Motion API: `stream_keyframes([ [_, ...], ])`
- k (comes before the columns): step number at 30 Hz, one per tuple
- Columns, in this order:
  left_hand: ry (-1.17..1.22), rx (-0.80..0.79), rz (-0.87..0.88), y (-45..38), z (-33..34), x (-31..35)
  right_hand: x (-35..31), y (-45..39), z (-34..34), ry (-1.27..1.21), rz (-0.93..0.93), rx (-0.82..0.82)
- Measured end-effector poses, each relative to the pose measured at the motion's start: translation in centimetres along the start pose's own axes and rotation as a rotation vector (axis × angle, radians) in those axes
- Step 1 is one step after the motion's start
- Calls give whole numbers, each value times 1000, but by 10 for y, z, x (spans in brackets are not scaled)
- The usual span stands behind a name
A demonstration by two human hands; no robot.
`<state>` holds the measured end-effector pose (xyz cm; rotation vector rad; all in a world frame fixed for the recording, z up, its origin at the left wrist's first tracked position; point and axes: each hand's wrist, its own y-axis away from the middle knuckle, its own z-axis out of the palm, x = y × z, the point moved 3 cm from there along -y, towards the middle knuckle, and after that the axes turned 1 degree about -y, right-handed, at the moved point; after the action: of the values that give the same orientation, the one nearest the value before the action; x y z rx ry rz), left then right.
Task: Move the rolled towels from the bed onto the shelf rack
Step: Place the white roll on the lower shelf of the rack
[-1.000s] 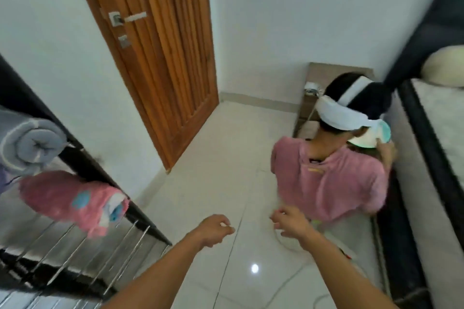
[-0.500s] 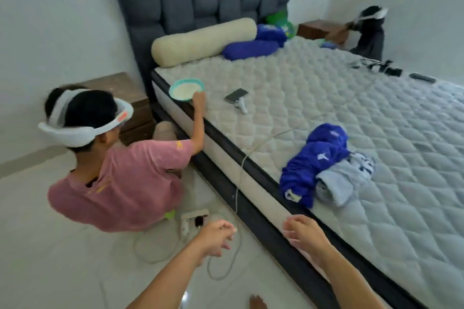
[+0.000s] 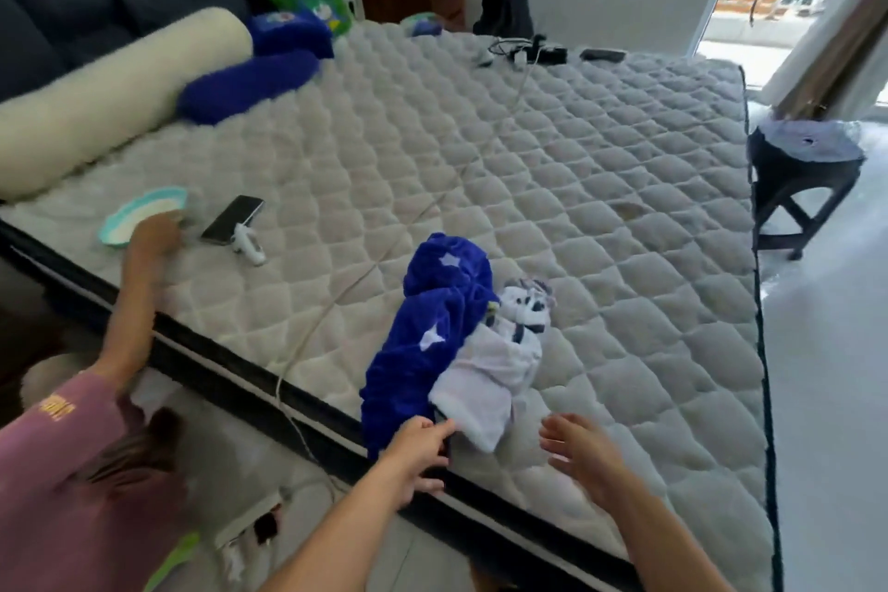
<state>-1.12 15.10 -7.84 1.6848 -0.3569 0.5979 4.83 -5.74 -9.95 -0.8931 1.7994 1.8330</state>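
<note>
A rolled blue towel with white stars [image 3: 432, 337] lies near the front edge of the quilted mattress [image 3: 600, 216]. A pale lilac and white towel [image 3: 499, 365] rests against its right side. My left hand [image 3: 418, 452] reaches to the near end of the blue towel, fingers apart and just touching it. My right hand [image 3: 581, 452] hovers open over the mattress, a little right of the pale towel, holding nothing. The shelf rack is out of view.
A person in a pink shirt [image 3: 72, 471] crouches at the left, a hand on a small bowl [image 3: 139, 216]. A phone [image 3: 233, 219], a cable [image 3: 336, 298], bolsters [image 3: 110, 101] and chargers lie on the bed. A dark stool [image 3: 797, 178] stands right. A power strip [image 3: 254, 524] lies on the floor.
My view has swung from the door and rack round to the bed. Both hands have come forward over the mattress edge toward the two towels, still holding nothing.
</note>
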Motion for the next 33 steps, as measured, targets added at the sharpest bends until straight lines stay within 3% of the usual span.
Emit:
stream_keyframes([
  [6,237,77,-201,-38,19,39,-57,-73,-17,88,100,4],
  [16,111,78,-394,-66,14,68,-86,-138,26,105,304,-136],
  [26,133,111,-332,-62,18,65,-83,-146,27,-24,327,-165],
  [33,55,83,-105,-34,17,59,-78,-110,21,-121,201,-125],
])
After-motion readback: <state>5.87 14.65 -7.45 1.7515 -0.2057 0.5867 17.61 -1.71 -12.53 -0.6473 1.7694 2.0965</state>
